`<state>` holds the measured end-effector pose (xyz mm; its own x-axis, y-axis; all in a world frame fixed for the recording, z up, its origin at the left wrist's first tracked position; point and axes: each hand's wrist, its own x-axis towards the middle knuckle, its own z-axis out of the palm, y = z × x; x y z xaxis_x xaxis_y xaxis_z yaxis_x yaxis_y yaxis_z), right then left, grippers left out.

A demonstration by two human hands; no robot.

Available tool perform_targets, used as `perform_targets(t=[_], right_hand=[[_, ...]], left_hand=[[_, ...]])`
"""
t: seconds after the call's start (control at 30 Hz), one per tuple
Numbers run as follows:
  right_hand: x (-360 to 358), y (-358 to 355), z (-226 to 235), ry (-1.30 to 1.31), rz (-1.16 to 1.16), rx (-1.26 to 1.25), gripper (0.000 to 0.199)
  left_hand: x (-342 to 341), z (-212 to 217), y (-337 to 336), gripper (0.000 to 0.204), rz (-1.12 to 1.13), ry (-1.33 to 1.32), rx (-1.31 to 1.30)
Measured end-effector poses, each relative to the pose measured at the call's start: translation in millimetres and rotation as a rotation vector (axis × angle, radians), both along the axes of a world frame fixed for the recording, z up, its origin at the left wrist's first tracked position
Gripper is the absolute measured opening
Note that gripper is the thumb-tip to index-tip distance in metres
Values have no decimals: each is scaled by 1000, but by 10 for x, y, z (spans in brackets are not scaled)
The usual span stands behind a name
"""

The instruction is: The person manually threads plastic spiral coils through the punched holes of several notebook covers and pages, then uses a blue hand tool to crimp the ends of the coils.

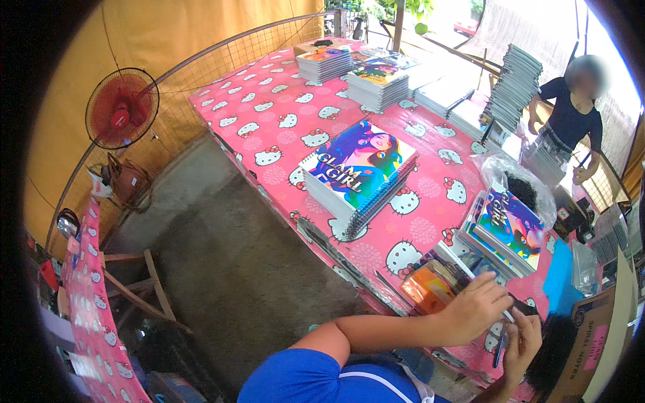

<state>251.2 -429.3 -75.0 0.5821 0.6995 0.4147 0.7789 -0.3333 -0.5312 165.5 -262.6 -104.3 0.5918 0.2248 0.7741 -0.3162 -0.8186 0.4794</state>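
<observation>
My left hand point(478, 305) is closed round a thin white strip point(462, 264) near the table's right front edge. Just beside it my right hand point(524, 341) pinches the strip's lower end. Whether the strip is a rod or a spiral binding is too small to tell. Below my left hand lies an orange and yellow packet point(428, 289). Behind my hands stands a short stack of colourful spiral notebooks point(505, 228). A dark pen-like thing point(499, 349) lies next to my right hand.
A larger spiral notebook stack point(363, 171) stands mid-table on a pink patterned cloth point(269, 134). More stacks point(379, 84) are at the back. A co-worker point(571, 121) stands far right beside a tall notebook pile point(514, 84). A cardboard box point(591, 336) is at right, a red fan point(121, 111) at left.
</observation>
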Motion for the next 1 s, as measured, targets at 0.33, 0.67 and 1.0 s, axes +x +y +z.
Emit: perform_targets(t=[0.33,0.67,1.0], right_hand=[[-108,94,-8,-11,0,71,15],[-174,220,44,44,-40,103,18],[70,-8,80,323,101,137,10]], left_hand=[[-84,-18,98,17,13,58,10],[-90,-24,120,15,3,33,-4],[-178,-12,143,19,-55,38,7]])
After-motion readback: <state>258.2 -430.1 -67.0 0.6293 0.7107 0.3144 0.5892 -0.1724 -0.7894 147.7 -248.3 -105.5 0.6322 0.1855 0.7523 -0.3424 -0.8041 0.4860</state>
